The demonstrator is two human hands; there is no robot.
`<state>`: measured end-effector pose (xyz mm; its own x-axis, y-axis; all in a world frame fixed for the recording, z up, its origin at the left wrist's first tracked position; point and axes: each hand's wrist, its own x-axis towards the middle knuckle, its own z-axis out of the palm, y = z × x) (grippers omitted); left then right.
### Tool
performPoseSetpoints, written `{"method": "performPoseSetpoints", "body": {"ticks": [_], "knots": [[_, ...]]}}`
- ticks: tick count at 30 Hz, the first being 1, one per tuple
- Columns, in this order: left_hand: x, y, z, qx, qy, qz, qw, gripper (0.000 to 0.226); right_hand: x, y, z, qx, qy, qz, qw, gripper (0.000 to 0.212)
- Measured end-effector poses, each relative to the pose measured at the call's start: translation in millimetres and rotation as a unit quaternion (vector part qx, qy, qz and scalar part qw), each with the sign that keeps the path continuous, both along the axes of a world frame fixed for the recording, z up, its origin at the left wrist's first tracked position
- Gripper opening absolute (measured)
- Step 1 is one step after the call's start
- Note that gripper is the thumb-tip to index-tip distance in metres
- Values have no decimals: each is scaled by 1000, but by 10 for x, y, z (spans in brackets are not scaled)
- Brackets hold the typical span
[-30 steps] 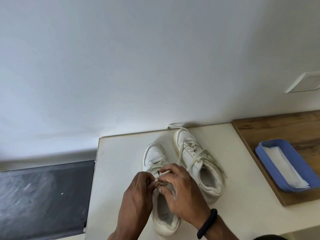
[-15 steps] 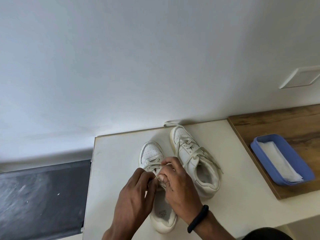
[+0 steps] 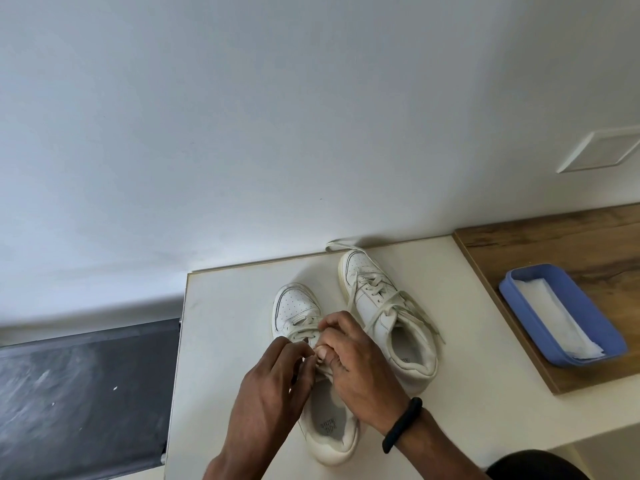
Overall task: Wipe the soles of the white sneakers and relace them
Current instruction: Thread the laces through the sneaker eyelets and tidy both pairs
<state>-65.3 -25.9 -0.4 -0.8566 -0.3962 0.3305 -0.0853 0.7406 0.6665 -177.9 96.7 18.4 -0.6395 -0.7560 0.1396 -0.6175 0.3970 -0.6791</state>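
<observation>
The left hand [image 3: 273,386] and right hand [image 3: 360,372] pinch the flat cream lace [image 3: 304,323] over the near sneaker [image 3: 294,306], its smooth perforated toe just beyond their knuckles.

Cream tabletop [image 3: 225,323], left sneaker [image 3: 294,306] and right sneaker [image 3: 370,299] upright — adjoining wooden counter [image 3: 554,244], blue tray [image 3: 585,306] on it

Plain white wall [image 3: 277,133]; cream table [image 3: 221,323] against it; wooden counter [image 3: 571,244] beside; dark floor [image 3: 79,393].
</observation>
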Motion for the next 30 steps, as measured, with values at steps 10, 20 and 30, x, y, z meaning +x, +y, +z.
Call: {"method": "performPoseSetpoints", "body": {"ticks": [10, 20, 30], "knots": [[-25, 6, 17, 306, -97, 27, 946, 32, -31, 143, 202, -36, 52, -5, 998, 4], [-4, -48, 67, 394, -112, 4, 912, 36, 138, 96, 158, 21, 91, 12, 996, 10], [-11, -5, 44, 326, -116, -7, 938, 16, 212, 18, 258, 150, 50, -32, 987, 17]]}}
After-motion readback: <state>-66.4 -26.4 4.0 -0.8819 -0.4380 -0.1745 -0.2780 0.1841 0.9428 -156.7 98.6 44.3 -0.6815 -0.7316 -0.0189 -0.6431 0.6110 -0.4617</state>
